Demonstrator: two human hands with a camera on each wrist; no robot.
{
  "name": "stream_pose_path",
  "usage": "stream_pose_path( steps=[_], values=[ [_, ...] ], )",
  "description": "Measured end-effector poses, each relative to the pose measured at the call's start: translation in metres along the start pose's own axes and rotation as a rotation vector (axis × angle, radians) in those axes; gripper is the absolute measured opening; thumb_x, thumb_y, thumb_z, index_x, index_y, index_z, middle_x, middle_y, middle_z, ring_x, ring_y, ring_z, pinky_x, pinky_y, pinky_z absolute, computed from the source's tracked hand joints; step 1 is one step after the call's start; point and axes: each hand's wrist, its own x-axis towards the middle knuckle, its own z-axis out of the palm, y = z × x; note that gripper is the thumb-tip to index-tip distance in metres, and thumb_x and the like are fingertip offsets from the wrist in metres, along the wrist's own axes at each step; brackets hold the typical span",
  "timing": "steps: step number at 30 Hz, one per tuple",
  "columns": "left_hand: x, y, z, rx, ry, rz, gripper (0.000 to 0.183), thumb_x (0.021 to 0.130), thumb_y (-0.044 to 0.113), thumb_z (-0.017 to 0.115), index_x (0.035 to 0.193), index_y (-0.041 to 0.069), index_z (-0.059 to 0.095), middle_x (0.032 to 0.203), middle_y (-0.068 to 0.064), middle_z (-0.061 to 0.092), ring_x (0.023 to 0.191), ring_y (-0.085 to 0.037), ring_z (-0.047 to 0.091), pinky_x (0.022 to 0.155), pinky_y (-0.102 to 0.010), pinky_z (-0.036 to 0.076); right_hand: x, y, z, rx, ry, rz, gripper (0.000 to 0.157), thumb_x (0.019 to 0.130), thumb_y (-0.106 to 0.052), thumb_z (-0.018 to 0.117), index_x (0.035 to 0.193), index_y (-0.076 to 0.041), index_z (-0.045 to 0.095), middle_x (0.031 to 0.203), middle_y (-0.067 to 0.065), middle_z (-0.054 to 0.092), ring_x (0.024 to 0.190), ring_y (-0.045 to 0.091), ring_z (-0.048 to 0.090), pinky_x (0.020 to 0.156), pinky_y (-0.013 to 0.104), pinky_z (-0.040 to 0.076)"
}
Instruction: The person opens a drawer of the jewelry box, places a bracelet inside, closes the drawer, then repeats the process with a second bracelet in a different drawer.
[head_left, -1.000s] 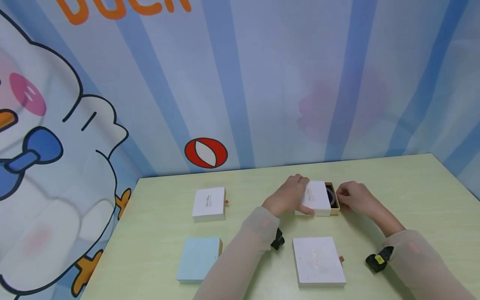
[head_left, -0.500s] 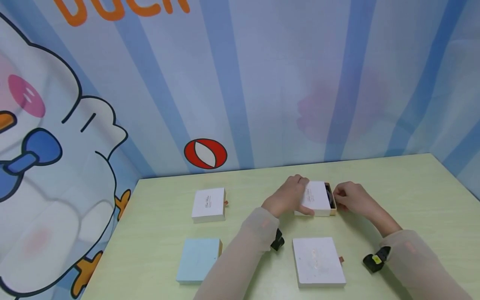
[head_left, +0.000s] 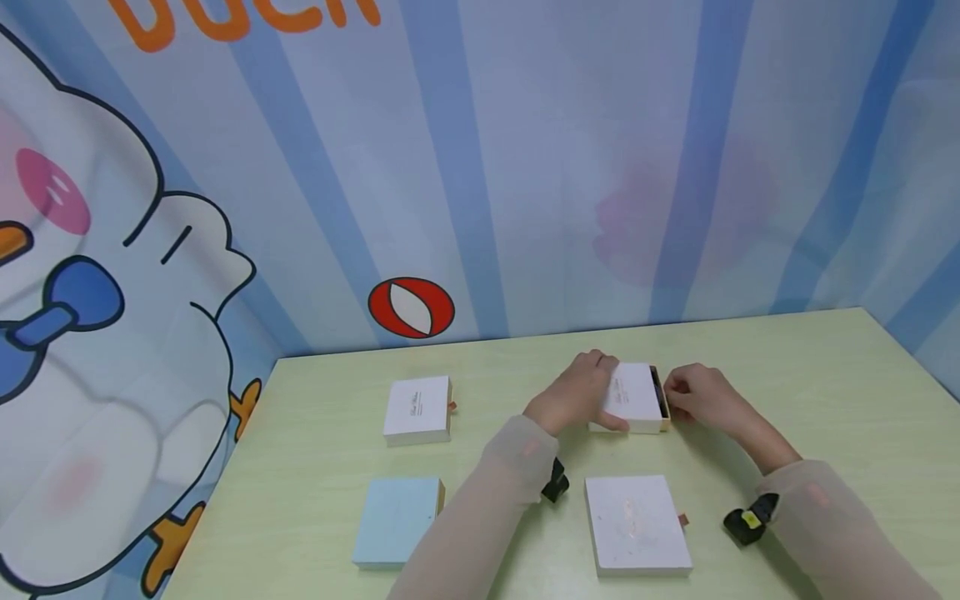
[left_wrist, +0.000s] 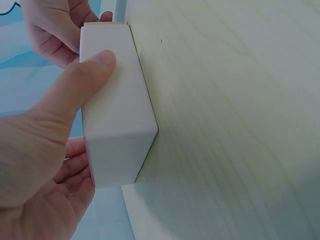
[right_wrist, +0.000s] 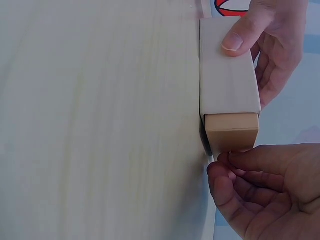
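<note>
A white drawer box with small print on its lid stands at the back right of the table. My left hand grips its outer sleeve, thumb along the near side and fingers on the far side. From the sleeve's right end a tan inner drawer sticks out a little, and a dark strip of its inside shows from above. At that end my right hand pinches with thumb and forefinger, close against the drawer. Whatever lies between those fingertips, perhaps a pull tab, is mostly hidden.
Another white box with a small brown tab stands at the back left. Nearer are a light blue box, partly behind my left sleeve, and a larger white box with a brown tab. A printed cloth hangs behind the table.
The inner drawer has slid left into the sleeve, so its dark inside and the ring-like thing in it are now mostly covered. My right hand moved left with it; my left hand stayed put.
</note>
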Motion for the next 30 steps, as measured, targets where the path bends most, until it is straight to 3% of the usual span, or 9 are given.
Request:
stream_pose_path(
  steps=[10,30],
  values=[
    [0.0012,-0.0013,0.0023,-0.020,0.003,-0.007,0.094,0.078,0.056,0.079,0.149,0.008,0.040,0.140,-0.004,0.047,0.124,-0.017,0.044,0.103,-0.021,0.037,0.0022,0.0025,0.0030,0.037,0.009,-0.060,0.014,0.098,0.002,0.054,0.087,0.004,0.063,0.066,0.006,0.058,0.055,0.018,0.050,0.053,0.032,0.043],
    [-0.0010,0.0004,-0.0009,0.011,0.001,-0.009,0.093,0.079,0.056,0.078,0.148,0.007,0.040,0.141,-0.005,0.047,0.124,-0.017,0.045,0.102,-0.021,0.037,0.0036,-0.0007,0.0062,0.039,0.000,-0.060,0.015,0.098,0.001,0.056,0.085,0.004,0.063,0.065,0.006,0.058,0.055,0.019,0.050,0.052,0.032,0.043]
  ],
)
